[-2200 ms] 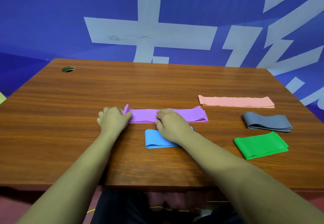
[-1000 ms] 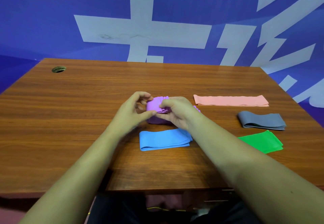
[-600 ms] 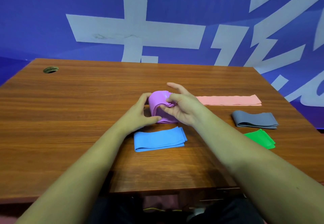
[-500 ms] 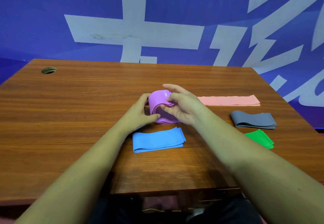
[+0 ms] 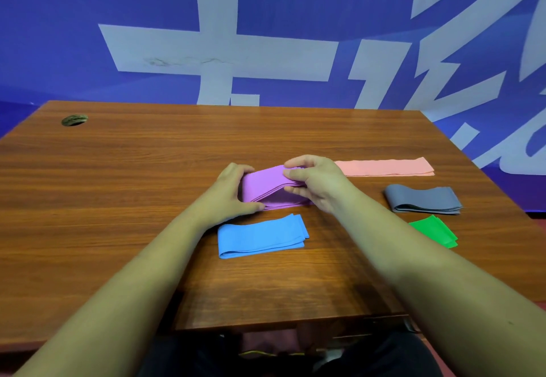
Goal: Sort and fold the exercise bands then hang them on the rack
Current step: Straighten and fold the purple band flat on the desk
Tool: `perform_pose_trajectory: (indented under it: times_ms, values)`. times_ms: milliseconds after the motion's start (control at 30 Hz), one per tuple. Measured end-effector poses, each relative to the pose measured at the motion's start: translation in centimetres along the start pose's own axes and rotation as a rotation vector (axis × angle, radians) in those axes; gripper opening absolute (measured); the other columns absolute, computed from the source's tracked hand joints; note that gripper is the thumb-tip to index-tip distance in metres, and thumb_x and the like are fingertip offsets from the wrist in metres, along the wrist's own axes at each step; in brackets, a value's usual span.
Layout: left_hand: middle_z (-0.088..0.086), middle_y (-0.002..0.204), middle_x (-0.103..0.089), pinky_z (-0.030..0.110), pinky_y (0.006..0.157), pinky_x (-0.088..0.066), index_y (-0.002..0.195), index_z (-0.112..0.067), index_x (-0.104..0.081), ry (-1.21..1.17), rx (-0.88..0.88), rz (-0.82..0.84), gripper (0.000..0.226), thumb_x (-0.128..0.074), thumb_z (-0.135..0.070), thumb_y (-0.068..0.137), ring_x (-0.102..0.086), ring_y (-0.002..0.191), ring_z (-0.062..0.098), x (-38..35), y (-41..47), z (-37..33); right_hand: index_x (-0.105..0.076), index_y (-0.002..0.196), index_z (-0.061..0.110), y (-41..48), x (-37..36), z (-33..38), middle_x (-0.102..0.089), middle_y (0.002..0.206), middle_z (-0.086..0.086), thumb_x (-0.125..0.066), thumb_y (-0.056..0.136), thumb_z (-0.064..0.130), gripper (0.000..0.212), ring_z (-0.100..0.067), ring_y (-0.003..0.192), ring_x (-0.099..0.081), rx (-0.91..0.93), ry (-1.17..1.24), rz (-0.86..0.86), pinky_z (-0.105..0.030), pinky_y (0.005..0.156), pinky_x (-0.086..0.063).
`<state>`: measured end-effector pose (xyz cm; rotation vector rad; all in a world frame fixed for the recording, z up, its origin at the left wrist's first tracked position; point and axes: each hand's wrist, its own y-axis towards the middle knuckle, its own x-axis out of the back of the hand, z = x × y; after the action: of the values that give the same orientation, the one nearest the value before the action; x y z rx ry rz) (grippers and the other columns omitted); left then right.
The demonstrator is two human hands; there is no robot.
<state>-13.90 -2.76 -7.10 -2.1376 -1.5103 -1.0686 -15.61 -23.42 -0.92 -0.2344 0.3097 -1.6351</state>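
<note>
The purple exercise band (image 5: pixel 267 184) has flattened from a raised curl into a low fold at the middle of the tabletop (image 5: pixel 118 184), its upper layers tilted above the lower ones. Your right hand (image 5: pixel 319 184) has its grip pinched on the band's right-hand ends. Your left hand (image 5: pixel 229 196) curls its grip round the folded left end. The blue band (image 5: pixel 261 236) lies just in front, with the pink band (image 5: pixel 384 167), grey band (image 5: pixel 422 199) and green band (image 5: pixel 434 230) off to the right.
</note>
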Motion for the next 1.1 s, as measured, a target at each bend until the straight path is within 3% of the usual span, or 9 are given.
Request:
perform_pose_trajectory:
  times_ms: [167,267,367,467,633,767,867,1000,1100]
  values:
    - [-0.015,0.122,-0.054,0.033,0.096,-0.048,0.120,-0.034,-0.046,-0.115,0.041,0.055,0.056,-0.078,-0.031,0.075,-0.054,0.110,0.002,0.2,-0.2,0.4,-0.058,0.118,0.014,0.5,0.4,-0.1,-0.046,0.127,-0.013,-0.065,0.085,-0.010,0.041,-0.031,0.098,-0.066,0.024,-0.008,-0.064,-0.035,0.064,-0.062]
    - [-0.009,0.121,-0.057,0.029,0.096,-0.047,0.124,-0.031,-0.047,-0.236,0.058,0.003,0.058,-0.075,-0.033,0.073,-0.058,0.108,0.004,0.2,-0.2,0.2,-0.053,0.107,0.004,0.7,0.8,-0.1,-0.057,0.117,-0.022,-0.061,0.088,-0.010,0.025,-0.029,0.091,-0.068,-0.001,0.072,-0.056,-0.034,0.061,-0.062]
    - [-0.004,0.125,-0.051,0.026,0.096,-0.042,0.130,-0.023,-0.045,-0.141,0.049,-0.002,0.064,-0.073,-0.033,0.073,-0.052,0.113,0.012,0.0,0.0,0.3,-0.056,0.094,-0.001,0.8,0.9,-0.1,-0.064,0.100,-0.020,-0.054,0.093,-0.007,0.006,-0.027,0.089,-0.069,-0.016,0.044,0.005,-0.036,0.068,-0.062]
    - [-0.004,0.120,-0.047,0.024,0.094,-0.035,0.127,-0.022,-0.048,-0.024,0.006,0.029,0.059,-0.078,-0.031,0.076,-0.044,0.115,0.010,-0.4,0.1,0.6,-0.056,0.099,-0.004,1.2,1.2,-0.3,-0.064,0.101,-0.018,-0.054,0.095,-0.005,0.005,-0.027,0.092,-0.069,-0.023,0.000,-0.004,-0.038,0.072,-0.062]
    - [-0.012,0.119,-0.056,0.022,0.090,-0.044,0.121,-0.027,-0.051,-0.205,0.074,0.037,0.052,-0.079,-0.022,0.078,-0.055,0.107,0.003,-0.1,-0.3,0.5,-0.060,0.105,-0.004,1.4,1.5,-0.8,-0.059,0.095,-0.003,-0.062,0.092,0.000,0.014,-0.026,0.098,-0.068,0.001,-0.127,-0.058,-0.040,0.082,-0.060]
    - [-0.011,0.115,-0.057,0.015,0.084,-0.042,0.128,-0.028,-0.049,-0.292,0.135,0.014,0.062,-0.081,-0.033,0.076,-0.055,0.094,-0.001,0.0,-0.4,0.4,-0.065,0.095,0.005,1.7,1.7,-1.2,-0.048,0.119,0.008,-0.068,0.088,0.006,0.007,-0.021,0.089,-0.069,0.039,-0.252,-0.149,-0.032,0.067,-0.062]
    - [-0.007,0.121,-0.054,0.013,0.086,-0.041,0.135,-0.025,-0.045,-0.203,0.133,0.030,0.065,-0.078,-0.029,0.078,-0.053,0.097,0.000,0.1,-0.5,0.6,-0.066,0.088,0.008,2.1,2.1,-1.5,-0.059,0.127,-0.005,-0.072,0.084,0.008,0.007,-0.019,0.070,-0.068,0.021,-0.276,-0.183,-0.026,0.056,-0.058]
    - [-0.005,0.127,-0.051,0.028,0.098,-0.045,0.134,-0.027,-0.042,-0.143,0.115,0.070,0.067,-0.073,-0.029,0.074,-0.053,0.110,0.010,0.1,-0.5,0.4,-0.066,0.102,0.004,2.0,2.3,-1.3,-0.068,0.105,-0.013,-0.073,0.085,0.009,0.019,-0.019,0.064,-0.065,-0.018,-0.299,-0.205,-0.028,0.062,-0.058]
    - [-0.006,0.118,-0.055,0.029,0.091,-0.047,0.128,-0.031,-0.043,-0.195,0.130,0.036,0.068,-0.062,-0.044,0.064,-0.056,0.100,0.009,0.2,-0.4,0.2,-0.066,0.095,0.004,2.0,2.4,-1.4,-0.061,0.122,-0.005,-0.074,0.082,0.006,0.014,-0.020,0.064,-0.065,-0.005,-0.222,-0.233,-0.032,0.063,-0.059]
